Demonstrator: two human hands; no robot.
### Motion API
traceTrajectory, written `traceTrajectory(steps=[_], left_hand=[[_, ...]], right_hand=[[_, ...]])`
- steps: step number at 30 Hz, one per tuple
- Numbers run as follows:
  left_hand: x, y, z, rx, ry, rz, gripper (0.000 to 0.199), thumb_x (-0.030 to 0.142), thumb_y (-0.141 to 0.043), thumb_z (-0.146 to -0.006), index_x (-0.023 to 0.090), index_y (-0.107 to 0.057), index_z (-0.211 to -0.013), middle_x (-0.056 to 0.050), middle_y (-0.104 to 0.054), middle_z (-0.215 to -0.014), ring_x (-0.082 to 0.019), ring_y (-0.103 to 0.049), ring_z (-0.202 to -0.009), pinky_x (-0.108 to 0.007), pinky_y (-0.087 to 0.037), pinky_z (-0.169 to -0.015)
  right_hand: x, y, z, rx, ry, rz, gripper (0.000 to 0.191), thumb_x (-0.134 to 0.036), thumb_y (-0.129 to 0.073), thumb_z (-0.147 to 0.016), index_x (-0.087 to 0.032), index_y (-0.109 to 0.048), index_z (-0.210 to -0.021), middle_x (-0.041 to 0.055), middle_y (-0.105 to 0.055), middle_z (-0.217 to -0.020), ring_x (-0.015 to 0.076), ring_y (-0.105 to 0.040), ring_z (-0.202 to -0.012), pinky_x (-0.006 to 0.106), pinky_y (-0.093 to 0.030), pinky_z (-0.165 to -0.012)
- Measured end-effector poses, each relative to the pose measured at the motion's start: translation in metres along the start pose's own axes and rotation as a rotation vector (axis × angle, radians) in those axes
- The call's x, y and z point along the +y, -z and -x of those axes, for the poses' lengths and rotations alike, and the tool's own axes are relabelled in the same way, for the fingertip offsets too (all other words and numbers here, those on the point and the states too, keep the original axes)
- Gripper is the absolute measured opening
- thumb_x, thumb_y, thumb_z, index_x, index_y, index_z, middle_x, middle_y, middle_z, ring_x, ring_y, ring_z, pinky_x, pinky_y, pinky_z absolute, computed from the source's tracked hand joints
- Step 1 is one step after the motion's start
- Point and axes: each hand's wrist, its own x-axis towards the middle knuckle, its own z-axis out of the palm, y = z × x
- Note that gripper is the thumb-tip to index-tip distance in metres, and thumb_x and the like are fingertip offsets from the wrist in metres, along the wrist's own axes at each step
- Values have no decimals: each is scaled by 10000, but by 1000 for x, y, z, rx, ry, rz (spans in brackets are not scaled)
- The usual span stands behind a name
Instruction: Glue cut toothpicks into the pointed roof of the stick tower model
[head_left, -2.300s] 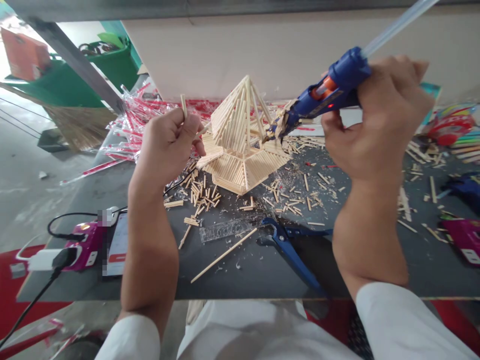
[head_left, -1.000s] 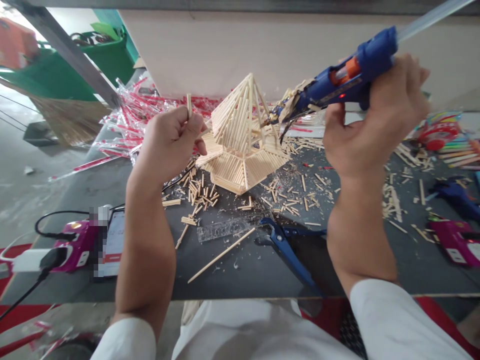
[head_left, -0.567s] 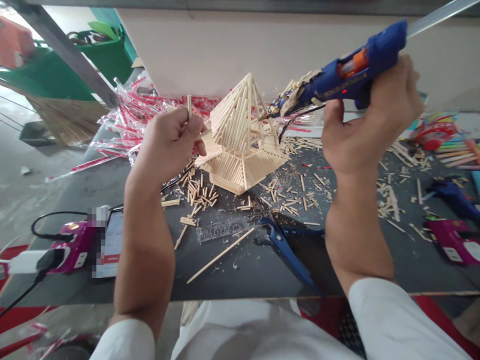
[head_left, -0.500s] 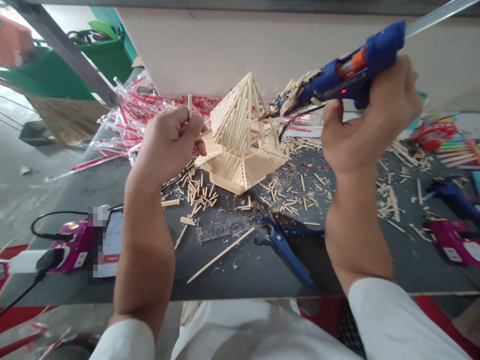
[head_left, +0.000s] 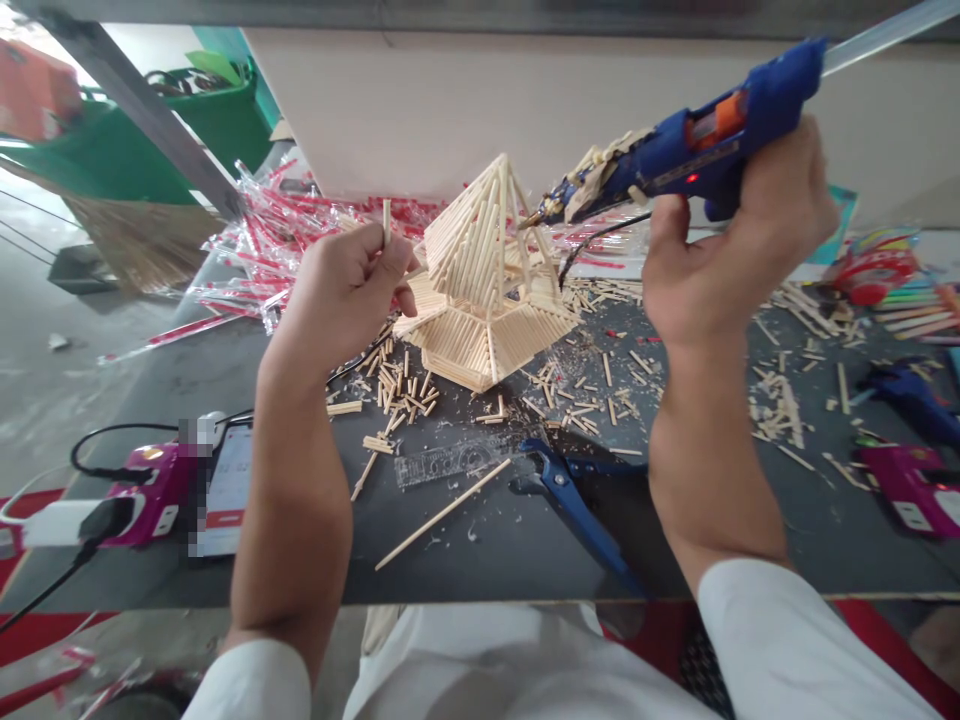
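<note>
A small model of pale wooden sticks (head_left: 480, 335), with a pointed top over a wide flared base, stands on the dark table. At its left side my left hand (head_left: 360, 275) is closed on a short wooden stick (head_left: 387, 222) that pokes up between thumb and fingers. My right hand (head_left: 739, 225) grips a blue glue gun (head_left: 682, 155) with an orange part and a lit red light. The gun's nozzle, crusted with glue and bits of wood, points left at the upper right side of the model.
Blue cutters (head_left: 574, 500), a clear ruler (head_left: 442, 463) and a long stick (head_left: 442, 515) lie in front of the model. Cut stick pieces are scattered around. Red-and-clear wrappers (head_left: 262, 250) lie behind left. A phone (head_left: 227, 490) and purple power strips (head_left: 911, 485) sit at the sides.
The glue gun's nozzle has risen slightly against the model's upper right side. The whole view has shifted a little; both hands keep their hold.
</note>
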Motion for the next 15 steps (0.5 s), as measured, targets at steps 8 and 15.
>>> traceTrajectory(steps=[8, 15], left_hand=[[15, 0, 3, -31, 67, -64, 382, 498, -536, -1034, 203, -642, -816, -26, -717, -703, -139, -595, -611, -312, -419, -624], [13, 0, 2, -41, 72, -78, 414, 509, -523, -1039, 205, -614, -773, -11, -697, -673, -119, -536, -574, -293, -386, -589]], right_hand=[[-23, 19, -13, -195, -127, 8, 463, -185, -610, -787, -94, -605, -1241, 178, -698, -1111, 387, -690, -1058, 493, -532, -892], [-26, 16, -15, -281, -250, 7, 482, -174, -592, -796, -159, -564, -1276, 154, -658, -1174, 387, -646, -1141, 529, -496, -958]])
